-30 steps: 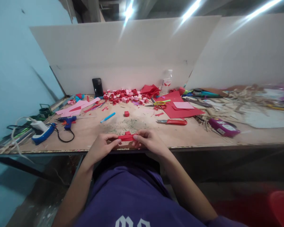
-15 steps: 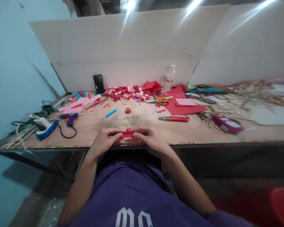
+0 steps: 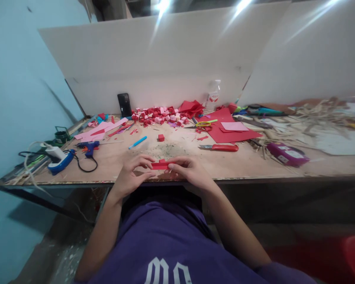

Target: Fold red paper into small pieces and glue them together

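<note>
A narrow folded strip of red paper [image 3: 159, 166] is held near the table's front edge. My right hand [image 3: 187, 169] pinches its right end between thumb and fingers. At the strip's left end, my left hand [image 3: 136, 172] has thumb and fingers apart; the fingertips are close to the strip, perhaps touching it. A small red piece [image 3: 162, 160] shows just behind the strip. Farther back sits a small red paper cube [image 3: 161, 137], with a blue pen [image 3: 137, 142] to its left and a red-handled cutter knife [image 3: 219, 147] to its right.
Many red and pink paper cubes [image 3: 159, 115] are heaped at the back beside a phone [image 3: 124, 105]. Yellow scissors [image 3: 203, 124] and red paper sheets [image 3: 233, 135] lie right. A glue gun [image 3: 89, 147], power strip [image 3: 60, 162] and purple tape measure [image 3: 286, 154] lie nearer.
My left thumb and fingers have spread apart from their pinch on the strip's left end. The right hand keeps its pinch. The view has shifted slightly.
</note>
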Demonstrator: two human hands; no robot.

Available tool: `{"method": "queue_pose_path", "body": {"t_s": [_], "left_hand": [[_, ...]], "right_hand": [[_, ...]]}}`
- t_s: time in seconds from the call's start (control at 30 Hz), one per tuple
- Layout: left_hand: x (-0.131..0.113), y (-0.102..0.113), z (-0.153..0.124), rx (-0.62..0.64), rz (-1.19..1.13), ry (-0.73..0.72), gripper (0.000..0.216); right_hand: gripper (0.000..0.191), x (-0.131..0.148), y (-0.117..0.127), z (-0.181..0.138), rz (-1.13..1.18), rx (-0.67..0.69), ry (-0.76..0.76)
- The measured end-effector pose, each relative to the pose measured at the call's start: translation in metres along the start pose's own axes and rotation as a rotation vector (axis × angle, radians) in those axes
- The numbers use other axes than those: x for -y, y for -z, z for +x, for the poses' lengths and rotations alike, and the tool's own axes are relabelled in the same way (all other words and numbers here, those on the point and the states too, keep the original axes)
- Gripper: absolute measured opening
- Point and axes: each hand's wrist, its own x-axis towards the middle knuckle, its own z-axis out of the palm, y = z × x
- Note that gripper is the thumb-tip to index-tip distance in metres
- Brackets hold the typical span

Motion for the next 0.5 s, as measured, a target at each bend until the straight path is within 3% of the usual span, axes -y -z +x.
{"method": "queue_pose_path", "body": {"t_s": [0.2, 0.37, 0.5], "left_hand": [[0.002, -0.004, -0.002, 0.023, 0.085, -0.014, 0.007], [0.002, -0.004, -0.004, -0.050, 0.083, -0.033, 0.009], [0.002, -0.002, -0.006, -0.027, 0.077, -0.035, 0.008]], "right_hand": [[0.035, 0.002, 0.000, 0.002, 0.036, 0.036, -0.033], [0.034, 0.006, -0.002, 0.003, 0.001, 0.153, -0.002], [0.031, 0.006, -0.011, 0.006, 0.038, 0.201, 0.015]]}}
